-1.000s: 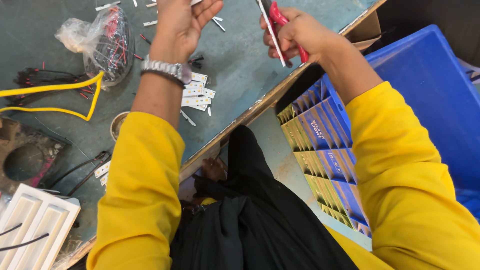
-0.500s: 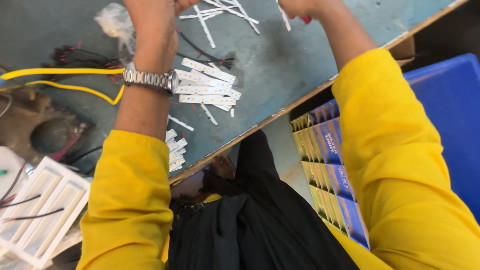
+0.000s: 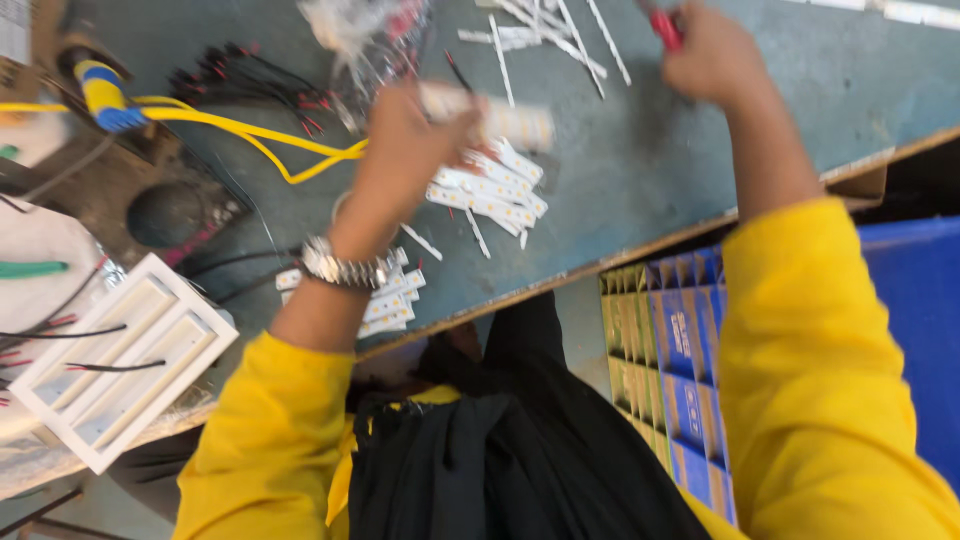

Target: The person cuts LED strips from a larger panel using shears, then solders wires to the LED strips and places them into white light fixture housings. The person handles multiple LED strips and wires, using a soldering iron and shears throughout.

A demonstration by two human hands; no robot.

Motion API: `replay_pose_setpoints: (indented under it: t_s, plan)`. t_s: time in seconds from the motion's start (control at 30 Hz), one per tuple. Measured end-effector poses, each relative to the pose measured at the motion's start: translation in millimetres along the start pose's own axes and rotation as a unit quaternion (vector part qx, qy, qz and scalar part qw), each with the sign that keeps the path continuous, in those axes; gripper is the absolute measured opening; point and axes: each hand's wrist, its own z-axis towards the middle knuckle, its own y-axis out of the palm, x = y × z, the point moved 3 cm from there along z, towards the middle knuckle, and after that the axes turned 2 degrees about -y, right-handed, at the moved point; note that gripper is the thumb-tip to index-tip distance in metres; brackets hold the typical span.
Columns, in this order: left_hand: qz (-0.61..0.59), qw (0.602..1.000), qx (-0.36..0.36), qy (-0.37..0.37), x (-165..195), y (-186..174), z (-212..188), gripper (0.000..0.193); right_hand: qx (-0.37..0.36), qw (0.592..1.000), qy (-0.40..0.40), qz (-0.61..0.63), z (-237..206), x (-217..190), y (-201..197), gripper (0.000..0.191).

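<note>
Left hand [image 3: 405, 150] grips a white strip [image 3: 495, 120] just above the surface [image 3: 650, 170]; right hand [image 3: 715, 55] is clenched on a red tool [image 3: 665, 27]. Judging by the strip piles [image 3: 490, 190], plenty seems left. Yellow cable [image 3: 250, 135], wires [image 3: 250, 85] and a white frame [image 3: 120, 360] crowd the left side

A shiny metal wristwatch [image 3: 345, 270], matt yellow cloth sleeves [image 3: 815, 380] (soft-looking), and a scuffed, dull painted bench top [image 3: 700, 150].
</note>
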Motion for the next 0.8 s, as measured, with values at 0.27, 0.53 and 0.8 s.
replay_pose_setpoints:
  t_s: [0.27, 0.53, 0.8]
  plan:
    - [0.004, 0.982, -0.018, -0.187, -46.8, 10.1, -14.9, 0.028, -0.021, 0.990, 0.127, 0.050, -54.2, 15.8, -7.2, 0.046]
    - [0.236, 0.949, 0.008, -0.208, -19.8, -4.4, -6.5, 0.040, 0.039, 0.995, 0.089, -0.034, -63.7, -2.6, -4.1, 0.044]
    - [0.555, 0.830, 0.002, 0.053, 45.4, 18.2, -29.7, 0.041, 0.107, 0.990, 0.047, -0.078, -72.5, -17.0, -1.1, 0.036]
